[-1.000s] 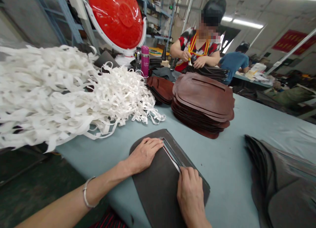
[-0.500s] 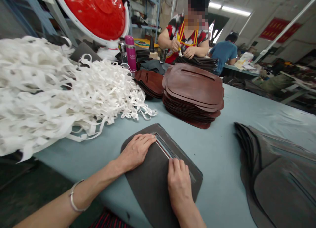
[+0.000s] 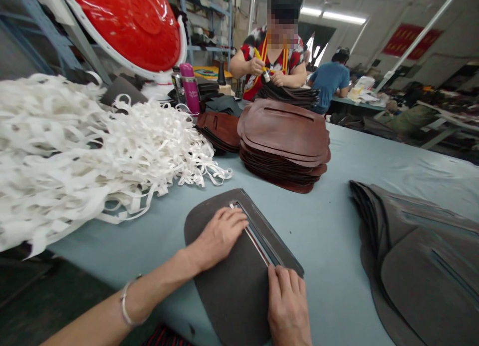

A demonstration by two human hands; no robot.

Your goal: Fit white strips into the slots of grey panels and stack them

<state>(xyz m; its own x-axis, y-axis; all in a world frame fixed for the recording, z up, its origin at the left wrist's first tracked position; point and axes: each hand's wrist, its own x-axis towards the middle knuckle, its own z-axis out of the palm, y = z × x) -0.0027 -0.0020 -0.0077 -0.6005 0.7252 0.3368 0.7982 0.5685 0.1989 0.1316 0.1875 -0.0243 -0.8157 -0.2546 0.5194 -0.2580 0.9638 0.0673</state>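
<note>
A dark grey leather panel [image 3: 232,286] with a long narrow slot lies on the table in front of me. Along the slot's near edge runs a thin white strip [image 3: 258,247], with a reddish-brown line beside it. My left hand [image 3: 220,231] rests on the panel near the slot's far end, palm down, its fingers laid over the strip and edge. Lower right, my right hand [image 3: 288,303] is closed, its fingertips at the slot's other end where the strip runs under them. The thumb's exact grip is hidden.
A heap of white strips [image 3: 112,146] covers the table's left side. Stacked brown leather panels [image 3: 282,131] stand beyond, more grey panels [image 3: 430,266] at right. A red fan [image 3: 130,26], a pink bottle [image 3: 189,89] and a co-worker holding a yellow-handled tool [image 3: 262,64] are behind.
My left hand has slid along the slot toward me, baring the strip's far end. My right hand has moved down and right along the slot. The view has shifted slightly.
</note>
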